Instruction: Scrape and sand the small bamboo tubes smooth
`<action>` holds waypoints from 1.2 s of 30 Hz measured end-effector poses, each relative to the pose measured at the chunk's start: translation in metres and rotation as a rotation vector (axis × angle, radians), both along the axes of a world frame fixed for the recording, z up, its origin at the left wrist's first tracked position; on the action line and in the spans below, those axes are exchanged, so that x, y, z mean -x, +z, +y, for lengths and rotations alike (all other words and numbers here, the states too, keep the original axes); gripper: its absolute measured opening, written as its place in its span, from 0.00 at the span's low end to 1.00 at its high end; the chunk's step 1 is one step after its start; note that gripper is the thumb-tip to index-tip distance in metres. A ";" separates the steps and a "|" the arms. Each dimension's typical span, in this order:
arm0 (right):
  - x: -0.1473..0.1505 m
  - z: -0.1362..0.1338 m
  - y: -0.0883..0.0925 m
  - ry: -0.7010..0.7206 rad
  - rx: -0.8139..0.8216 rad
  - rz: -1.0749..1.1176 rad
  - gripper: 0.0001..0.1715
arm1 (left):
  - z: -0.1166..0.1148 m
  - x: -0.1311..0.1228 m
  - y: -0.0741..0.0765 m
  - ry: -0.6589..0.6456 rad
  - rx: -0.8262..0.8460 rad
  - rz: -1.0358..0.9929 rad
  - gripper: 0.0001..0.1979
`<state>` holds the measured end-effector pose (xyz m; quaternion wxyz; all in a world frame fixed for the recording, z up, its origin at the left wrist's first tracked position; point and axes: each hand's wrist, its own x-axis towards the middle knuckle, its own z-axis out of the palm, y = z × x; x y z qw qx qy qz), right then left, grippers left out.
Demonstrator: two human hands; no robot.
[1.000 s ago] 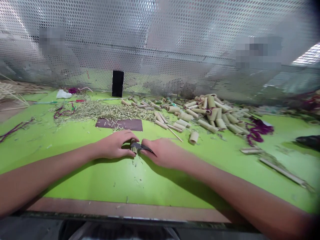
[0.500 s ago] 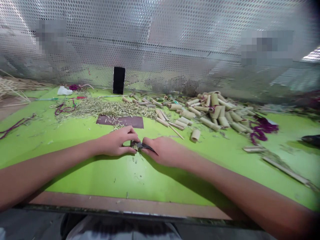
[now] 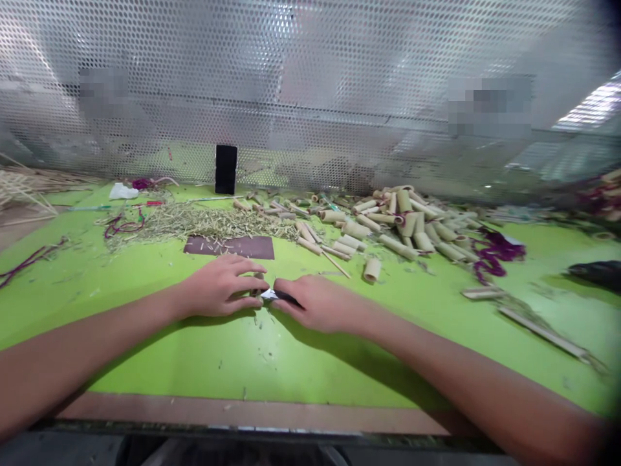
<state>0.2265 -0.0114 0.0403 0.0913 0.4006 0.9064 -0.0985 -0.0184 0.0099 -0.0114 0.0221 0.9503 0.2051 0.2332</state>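
Looking forward and down in the only view, from the head, two bare hands meet near the middle of a bright green tabletop (image 3: 194, 362). The left hand (image 3: 226, 289) curves inward, its thumb and fingertips pinching a short bamboo piece (image 3: 256, 292), probably to steady it low over the surface. The right hand (image 3: 330, 305) has its fingers closed around a small cutting tool (image 3: 281, 296), whose bright tip points left and reaches the pinched piece, or comes very near it; which one is hard to tell. Facing the hands like this likely lets one brace while the other works the edge.

Beyond them, a brown strip (image 3: 259, 248) lies flat, with straw-like shavings (image 3: 218, 221) heaped behind and partly over it. To the right spreads a pile of pale bamboo tubes (image 3: 412, 223), perhaps kept there to be within reach, with one lone tube (image 3: 372, 270) apart from it and purple thread (image 3: 499, 252) at its far side. A dark phone (image 3: 226, 169) stands upright before a perforated metal screen (image 3: 291, 84).

The pinched piece looks small, dull and greenish-brown; fingers cover most of it, so its ends and cut face cannot be made out.
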 end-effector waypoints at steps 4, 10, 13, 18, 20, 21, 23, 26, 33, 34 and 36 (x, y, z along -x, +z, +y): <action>0.001 -0.002 0.000 -0.015 -0.011 -0.010 0.18 | -0.003 -0.002 0.009 -0.026 -0.243 0.003 0.14; 0.002 -0.006 0.002 -0.033 -0.050 -0.035 0.17 | -0.013 -0.006 0.021 -0.013 -0.328 0.119 0.13; 0.002 -0.007 0.002 -0.031 -0.058 -0.031 0.17 | -0.015 -0.008 0.021 0.002 -0.343 0.154 0.14; 0.002 -0.006 0.002 -0.039 -0.067 -0.032 0.16 | -0.011 -0.013 0.013 0.033 -0.360 0.215 0.14; 0.003 -0.007 0.002 -0.046 -0.074 -0.041 0.16 | -0.009 -0.016 0.009 0.053 -0.341 0.232 0.14; 0.003 -0.007 0.003 -0.051 -0.077 -0.048 0.16 | -0.009 -0.017 0.008 0.062 -0.325 0.235 0.13; 0.004 -0.009 0.004 -0.064 -0.084 -0.069 0.16 | -0.007 -0.018 0.005 0.067 -0.296 0.236 0.13; 0.006 -0.010 0.005 -0.080 -0.102 -0.097 0.15 | -0.006 -0.017 0.003 0.060 -0.300 0.227 0.12; 0.006 -0.012 0.005 -0.078 -0.113 -0.110 0.15 | -0.009 -0.015 0.005 0.036 -0.279 0.166 0.14; 0.006 -0.013 0.005 -0.082 -0.117 -0.115 0.15 | -0.010 -0.016 0.006 0.032 -0.263 0.138 0.14; 0.007 -0.013 0.006 -0.085 -0.117 -0.130 0.14 | -0.012 -0.014 0.012 0.077 -0.214 0.027 0.15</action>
